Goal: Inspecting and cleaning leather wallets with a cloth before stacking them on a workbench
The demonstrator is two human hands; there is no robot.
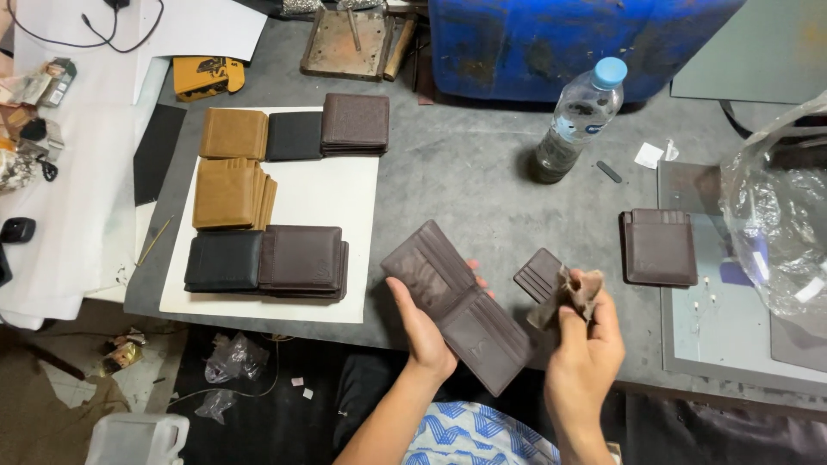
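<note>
Head view: left hand (424,323) fingers clasp open brown wallet (461,306); right hand (586,340) fingers pinch card insert (551,284); water bottle (575,116), wallet stacks (276,198) beyond.

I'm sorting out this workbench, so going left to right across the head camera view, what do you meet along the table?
Tan wallet stack → dark brown wallet stack → open brown wallet in the left hand → right hand with a small card holder → water bottle → closed brown wallet → clear plastic bag.
</note>
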